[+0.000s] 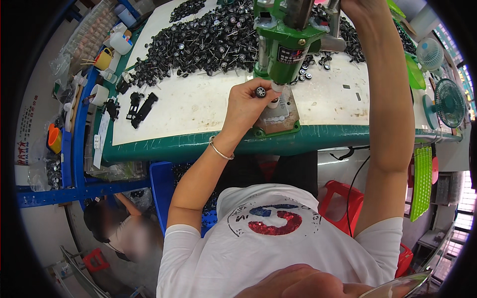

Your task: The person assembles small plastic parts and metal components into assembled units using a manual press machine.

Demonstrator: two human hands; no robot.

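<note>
My left hand [242, 105] is closed in a pinch at the foot of a green bench press [282, 52]. Between its fingers sits a small black toy wheel [260, 92] with a spoked silver hub. The fingertips are right under the press's pale ram tip [277, 87], above a small post on the metal base plate [284, 119]. Whatever else the fingers cover is hidden. My right arm stretches up along the press's right side. At the top edge my right hand [358, 7] is beside the metal lever [334, 10], its fingers cut off by the picture's edge.
A large heap of black wheels on metal axles [198, 47] covers the table's far side. Black plastic chassis parts [144, 110] lie at left. A blue bin [163, 191] stands below the table edge. Green fans [448, 103] are at right. Another person [121, 228] is at lower left.
</note>
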